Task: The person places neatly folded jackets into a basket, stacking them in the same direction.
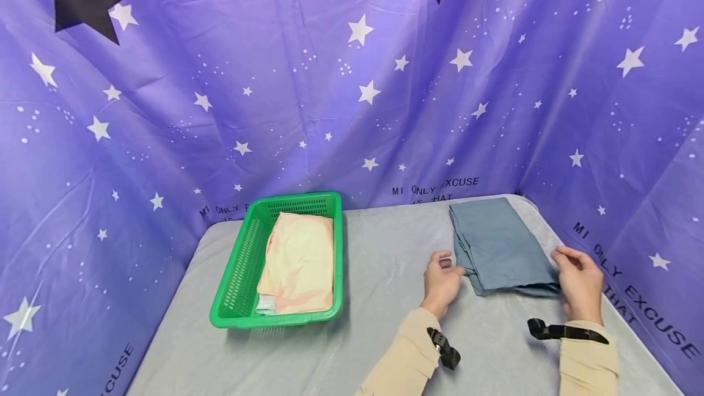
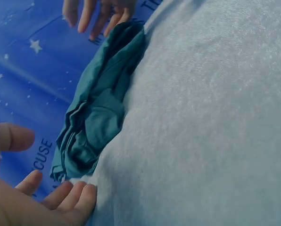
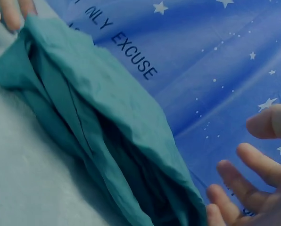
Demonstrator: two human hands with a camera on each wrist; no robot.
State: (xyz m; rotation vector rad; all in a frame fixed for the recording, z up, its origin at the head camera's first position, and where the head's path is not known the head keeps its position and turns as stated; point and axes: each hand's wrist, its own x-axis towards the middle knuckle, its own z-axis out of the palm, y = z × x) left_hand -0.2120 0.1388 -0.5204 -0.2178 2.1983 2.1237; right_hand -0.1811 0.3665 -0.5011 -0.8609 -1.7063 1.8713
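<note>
Folded blue-grey cloth [image 1: 497, 246]

Head: rectangle on plush grey worktop [image 1: 379, 274] between left hand [image 1: 442, 283] and right hand [image 1: 583, 286]; perforated green basket [image 1: 338, 255] holds peach cloth [image 1: 299, 258]. Left wrist: crumpled folds; fingers [image 2: 86, 200] spread loosely. Right wrist: slack layers; fingers [image 3: 260, 165] parted, relaxed.

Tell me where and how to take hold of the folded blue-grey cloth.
I'd take the cloth by its left and right edges, coming in low from both sides and under every layer. It lies folded on the grey surface with layers gaping along the near edge, so pinching the top alone would likely unfold it.
</note>
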